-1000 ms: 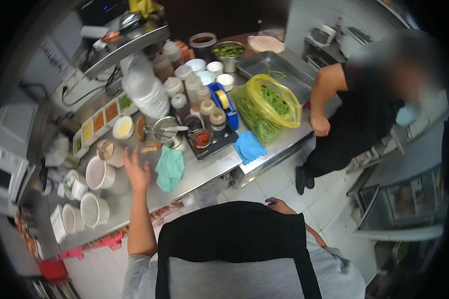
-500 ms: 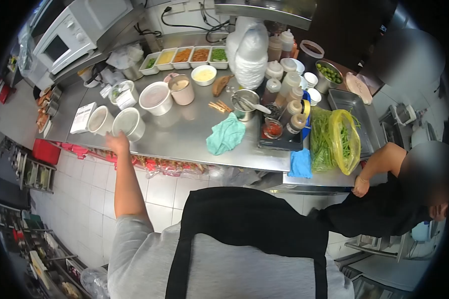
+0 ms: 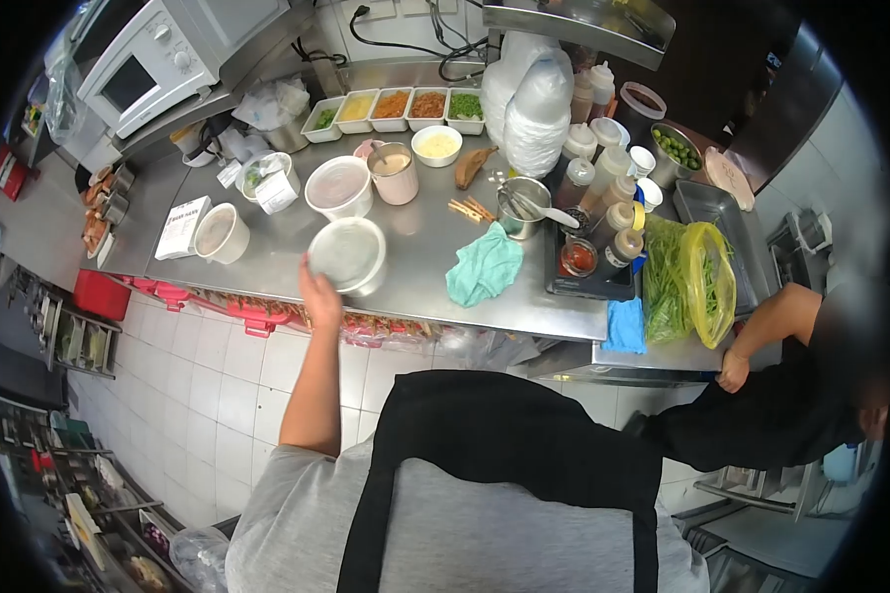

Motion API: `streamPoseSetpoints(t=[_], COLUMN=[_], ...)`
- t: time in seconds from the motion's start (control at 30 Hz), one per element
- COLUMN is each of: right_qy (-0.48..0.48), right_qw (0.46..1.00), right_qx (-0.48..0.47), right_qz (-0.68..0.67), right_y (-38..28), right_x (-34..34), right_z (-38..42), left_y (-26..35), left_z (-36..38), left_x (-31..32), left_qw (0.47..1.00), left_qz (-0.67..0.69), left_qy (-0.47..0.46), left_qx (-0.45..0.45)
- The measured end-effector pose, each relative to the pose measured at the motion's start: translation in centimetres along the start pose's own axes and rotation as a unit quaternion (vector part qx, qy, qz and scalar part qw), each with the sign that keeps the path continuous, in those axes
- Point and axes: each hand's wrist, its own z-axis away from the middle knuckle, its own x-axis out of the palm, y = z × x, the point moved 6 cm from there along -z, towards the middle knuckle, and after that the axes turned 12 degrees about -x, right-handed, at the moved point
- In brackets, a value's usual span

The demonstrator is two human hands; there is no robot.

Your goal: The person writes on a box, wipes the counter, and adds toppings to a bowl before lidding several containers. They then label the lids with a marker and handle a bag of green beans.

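My left hand (image 3: 320,297) grips a round white plastic tub (image 3: 350,254) by its near left side. The tub has a pale, cloudy top and is close to the counter's front edge; whether its base touches the steel is hard to tell. Just behind it stands a larger white tub (image 3: 338,186), with a beige container (image 3: 394,178) holding a utensil beside that. Another white tub (image 3: 222,234) stands to the left, by a white printed box (image 3: 182,227). My right hand is out of the picture.
On the steel counter (image 3: 405,287) lie a green cloth (image 3: 485,265) and a metal pot (image 3: 522,210) with utensils. Sauce bottles (image 3: 613,188) and a yellow bag of greens (image 3: 710,287) crowd the right. A co-worker's hand (image 3: 733,371) is near that corner.
My left hand has taken hold of the white tub and brought it to the right, away from the other small tub. The view has shifted slightly left.
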Motion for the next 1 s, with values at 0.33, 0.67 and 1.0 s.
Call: streamPoseSetpoints(t=[0.33,0.67,1.0], right_qy=[0.020,0.079,0.097], right_qw=[0.999,0.995,0.979], right_qx=[0.035,0.057,0.041], right_qz=[-0.003,-0.001,0.173], right_y=[-2.4,-2.7,3.5], right_x=[2.0,5.9,7.5], right_z=[3.4,9.7,16.7], left_y=[8.0,8.8,5.1], left_z=[-2.2,-15.0,-16.8], left_x=[8.1,10.1,10.3], left_qw=[0.957,0.930,0.871], left_qz=[-0.015,-0.255,-0.418], left_qy=[-0.279,-0.037,-0.243], left_qx=[0.082,0.263,0.093])
